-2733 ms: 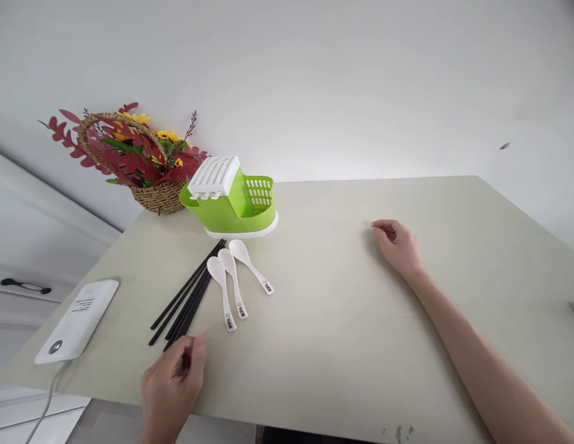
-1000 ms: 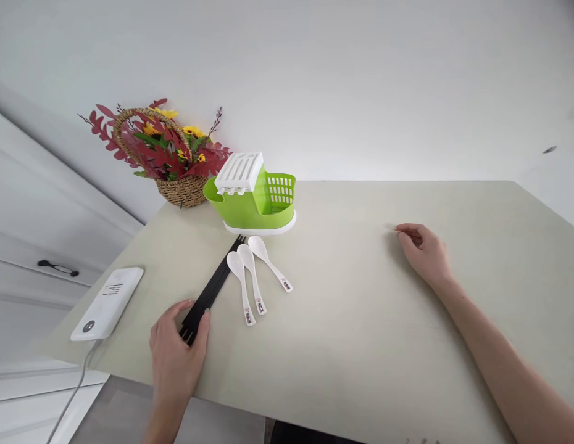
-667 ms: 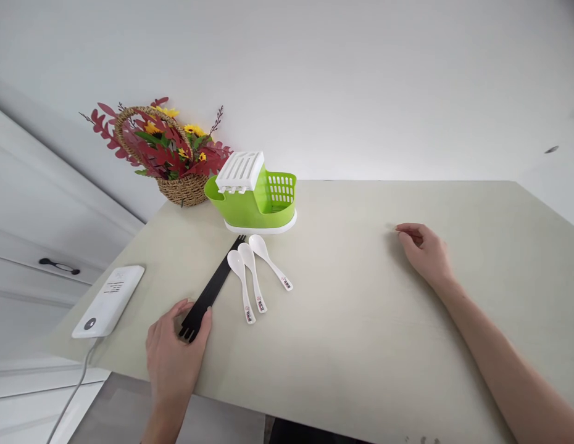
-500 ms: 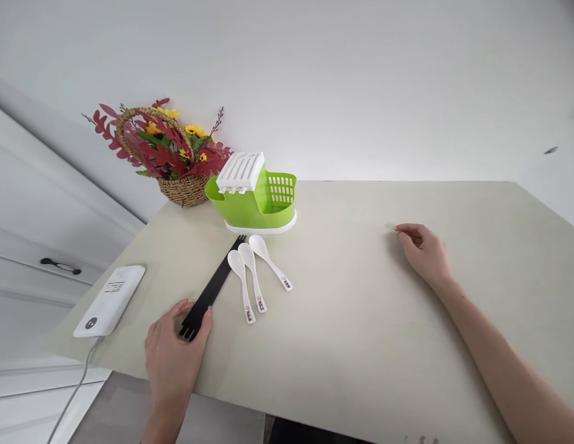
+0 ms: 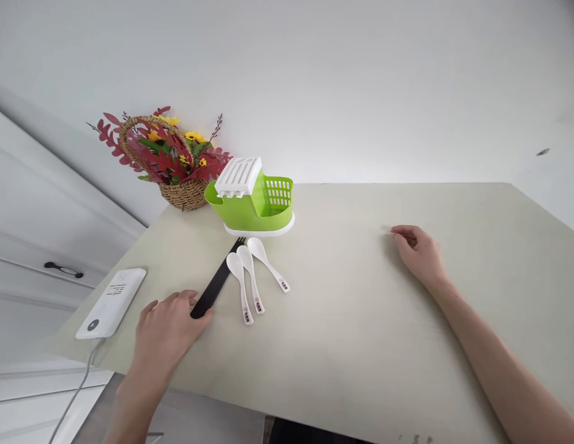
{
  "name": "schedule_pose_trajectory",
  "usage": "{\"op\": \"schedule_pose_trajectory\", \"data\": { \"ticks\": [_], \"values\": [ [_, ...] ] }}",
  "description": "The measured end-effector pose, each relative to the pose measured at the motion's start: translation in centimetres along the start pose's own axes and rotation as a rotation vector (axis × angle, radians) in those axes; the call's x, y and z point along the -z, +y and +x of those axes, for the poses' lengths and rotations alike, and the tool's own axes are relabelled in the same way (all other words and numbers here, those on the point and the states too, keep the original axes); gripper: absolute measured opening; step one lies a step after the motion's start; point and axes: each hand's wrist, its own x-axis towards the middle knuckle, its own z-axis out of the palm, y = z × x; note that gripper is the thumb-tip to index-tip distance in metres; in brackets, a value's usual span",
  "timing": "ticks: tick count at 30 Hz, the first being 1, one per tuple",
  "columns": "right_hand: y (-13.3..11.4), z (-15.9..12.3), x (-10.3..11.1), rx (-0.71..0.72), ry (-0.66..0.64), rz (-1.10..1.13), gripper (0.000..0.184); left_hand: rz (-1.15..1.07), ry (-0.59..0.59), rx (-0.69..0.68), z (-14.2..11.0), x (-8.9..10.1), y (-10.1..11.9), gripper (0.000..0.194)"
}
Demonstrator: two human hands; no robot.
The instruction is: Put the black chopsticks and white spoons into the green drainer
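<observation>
With left hand [image 5: 169, 327] pinched round chopsticks [image 5: 216, 283] on table [image 5: 337, 345] just beside spoons [image 5: 247, 258], right hand [image 5: 419, 251] loosely half-open, seemingly empty, could splay them if slackening, or nudge spoons if sweeping sideways.

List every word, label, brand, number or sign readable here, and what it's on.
None legible, so nothing to quote.
White device: printed dark lines, too small to read.
Its round dark badge: pale mark, unreadable.
White spoons: reddish and dark prints near handle ends, too small and blurred.
Black chopsticks, green rack: no text visible.
</observation>
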Motion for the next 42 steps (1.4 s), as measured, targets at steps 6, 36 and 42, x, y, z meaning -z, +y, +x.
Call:
{"op": "schedule_pose_trajectory", "data": {
  "ticks": [6, 36, 42],
  "values": [
    [-0.2, 0.0, -0.1, 0.001, 0.01, 0.018, 0.027, 0.116, -0.106, 0.004, 0.9, 0.7, 1.2, 0.035],
    [-0.2, 0.0, 0.0, 0.013, -0.005, -0.004, 0.029, -0.533, -0.057, -0.257, -5.1, -5.1, 5.3, 0.033],
    [0.0, 0.1, -0.1, 0.035, -0.006, 0.007, 0.029, -0.439, -0.128, -0.426, -7.5, -4.1, 11.1, 0.033]
  ]
}}
